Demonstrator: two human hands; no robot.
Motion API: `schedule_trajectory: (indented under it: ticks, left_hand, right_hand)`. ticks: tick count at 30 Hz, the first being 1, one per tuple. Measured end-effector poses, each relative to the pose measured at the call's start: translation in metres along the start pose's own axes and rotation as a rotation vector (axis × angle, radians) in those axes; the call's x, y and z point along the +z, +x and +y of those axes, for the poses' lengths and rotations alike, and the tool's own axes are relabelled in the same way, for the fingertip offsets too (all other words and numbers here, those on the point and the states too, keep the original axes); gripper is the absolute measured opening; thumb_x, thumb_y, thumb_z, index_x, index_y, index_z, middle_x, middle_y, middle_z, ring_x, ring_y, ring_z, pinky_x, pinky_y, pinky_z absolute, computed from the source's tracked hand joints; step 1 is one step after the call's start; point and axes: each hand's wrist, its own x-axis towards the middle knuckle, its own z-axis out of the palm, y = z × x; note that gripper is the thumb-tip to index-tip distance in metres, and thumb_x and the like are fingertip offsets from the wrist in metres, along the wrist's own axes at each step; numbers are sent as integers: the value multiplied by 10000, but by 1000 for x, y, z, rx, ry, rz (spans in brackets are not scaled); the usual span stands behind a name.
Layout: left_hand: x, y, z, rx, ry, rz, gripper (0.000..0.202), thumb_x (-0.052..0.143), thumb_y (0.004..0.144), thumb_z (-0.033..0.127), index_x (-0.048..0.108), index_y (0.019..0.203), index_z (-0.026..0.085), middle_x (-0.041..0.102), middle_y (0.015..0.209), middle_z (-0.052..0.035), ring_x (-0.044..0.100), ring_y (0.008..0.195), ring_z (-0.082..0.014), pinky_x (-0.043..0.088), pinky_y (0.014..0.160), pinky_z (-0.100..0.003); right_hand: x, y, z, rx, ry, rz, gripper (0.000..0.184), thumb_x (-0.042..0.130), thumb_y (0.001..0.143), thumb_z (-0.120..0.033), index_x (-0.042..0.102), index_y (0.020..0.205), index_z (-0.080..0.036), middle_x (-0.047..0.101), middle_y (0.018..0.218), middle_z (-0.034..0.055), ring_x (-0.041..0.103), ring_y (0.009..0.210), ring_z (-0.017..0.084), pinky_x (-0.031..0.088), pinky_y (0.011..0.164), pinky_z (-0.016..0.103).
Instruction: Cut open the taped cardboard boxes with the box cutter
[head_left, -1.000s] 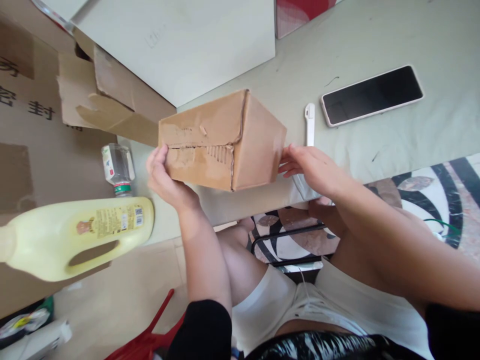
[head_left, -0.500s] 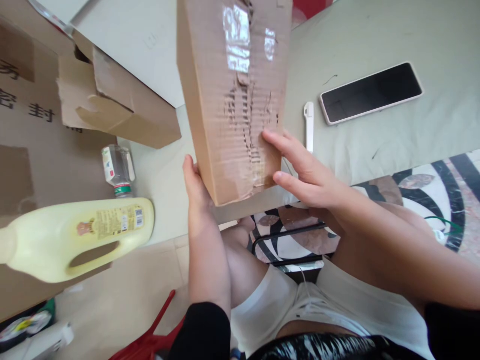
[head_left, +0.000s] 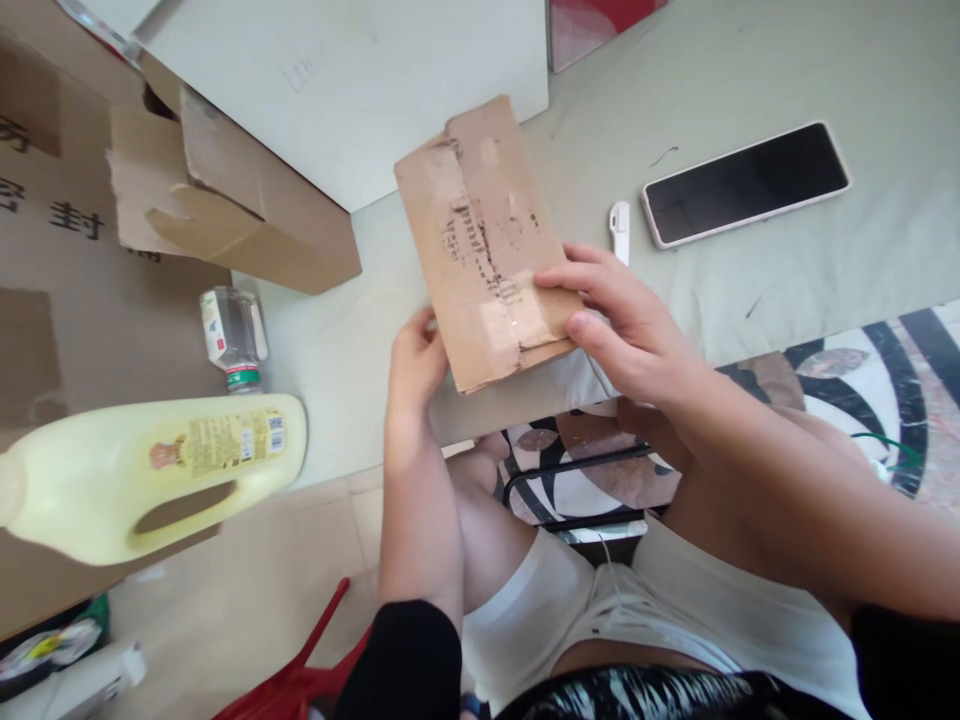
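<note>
A brown cardboard box (head_left: 487, 250), taped along its middle seam and printed with dark marks, is between my two hands over the pale tabletop. My left hand (head_left: 418, 362) holds its lower left side, with the fingertips partly hidden behind the cardboard. On the near right corner lies my right hand (head_left: 619, 310), its fingers over the top face and the thumb at the edge. Close beyond that hand is a slim white item (head_left: 619, 232), partly covered by it. A phone (head_left: 746, 185) with a dark screen lies further right.
A large white box (head_left: 345, 90) stands at the back, beside an opened carton (head_left: 262, 220). To the left are a clear bottle (head_left: 234, 335) and a big pale yellow jug (head_left: 97, 470). Something red (head_left: 600, 25) sits at the back edge. Below left is a red chair (head_left: 315, 660).
The cardboard box has been lowered and tipped toward the tabletop, so it looks smaller and its top face shows more. Both hands stay on it; my left hand has shifted slightly right.
</note>
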Motion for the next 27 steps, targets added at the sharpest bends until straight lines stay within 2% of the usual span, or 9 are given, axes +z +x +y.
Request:
schedule_trajectory:
  ticks: [2, 4, 8, 13, 17, 19, 21, 24, 27]
  left_hand:
    - [-1, 4, 2, 209, 6, 134, 544, 688, 827, 635, 660, 1217, 256, 722, 1209, -78, 699, 1019, -224, 593, 822, -335]
    - [-2, 5, 5, 438, -11, 175, 614, 542, 878, 732, 585, 1327, 315, 576, 1465, -69, 599, 1302, -251, 560, 1010, -399]
    - [2, 2, 12, 704, 150, 83, 550, 439, 935, 716, 658, 1219, 298, 419, 1592, -40, 353, 1550, -258, 274, 1303, -459]
    - [7, 4, 13, 641, 226, 132, 674, 393, 851, 848, 657, 1094, 277, 424, 1542, -45, 354, 1546, -309, 243, 1301, -514]
    - [8, 4, 15, 616, 226, 137, 676, 384, 850, 846, 654, 1069, 265, 430, 1525, -49, 341, 1545, -316, 223, 1306, -509]
    - [8, 3, 16, 616, 218, 137, 673, 383, 853, 842, 657, 1067, 265, 436, 1517, -49, 347, 1539, -312, 223, 1306, -502]
    - [9, 2, 16, 628, 203, 134, 653, 391, 863, 824, 661, 1072, 267, 439, 1514, -48, 364, 1528, -306, 229, 1306, -497]
    - [9, 1, 15, 658, 174, 124, 577, 418, 896, 757, 670, 1090, 275, 443, 1518, -46, 385, 1517, -287, 230, 1310, -483]
    - [9, 1, 15, 651, 184, 130, 578, 409, 896, 764, 668, 1093, 285, 443, 1528, -40, 369, 1531, -277, 238, 1311, -480]
  right_hand:
    - [1, 0, -1, -22, 19, -44, 404, 523, 988, -523, 666, 1282, -285, 573, 1499, 76, 409, 1527, 275, 416, 1223, 503]
    - [2, 1, -1, -36, 43, -84, 389, 522, 992, -508, 661, 1282, -288, 581, 1494, 72, 408, 1529, 270, 422, 1217, 500]
    - [3, 1, 1, -54, 64, -143, 376, 512, 998, -502, 655, 1275, -291, 608, 1468, 69, 424, 1521, 265, 411, 1221, 516]
    - [4, 1, -1, -65, 64, -99, 343, 543, 986, -493, 686, 1210, -276, 645, 1396, 81, 495, 1456, 269, 470, 1160, 487]
    - [-2, 4, 2, 112, 124, 68, 399, 446, 1008, -539, 729, 1013, -258, 711, 1175, 73, 683, 1108, 233, 593, 909, 401]
    - [-8, 6, 9, 248, -39, 176, 357, 479, 984, -488, 736, 957, -243, 704, 1027, 83, 681, 943, 233, 593, 828, 414]
    - [-12, 7, 20, 344, -324, 217, 283, 587, 902, -418, 755, 1017, -222, 669, 1041, 121, 660, 933, 281, 571, 865, 507]
    - [-13, 5, 35, 402, -632, 125, 400, 667, 813, -409, 756, 1134, -187, 614, 1155, 198, 619, 1075, 408, 512, 928, 653]
    - [-10, 4, 40, 406, -741, 15, 368, 652, 819, -420, 766, 1077, -183, 622, 1141, 204, 592, 1117, 441, 509, 909, 662]
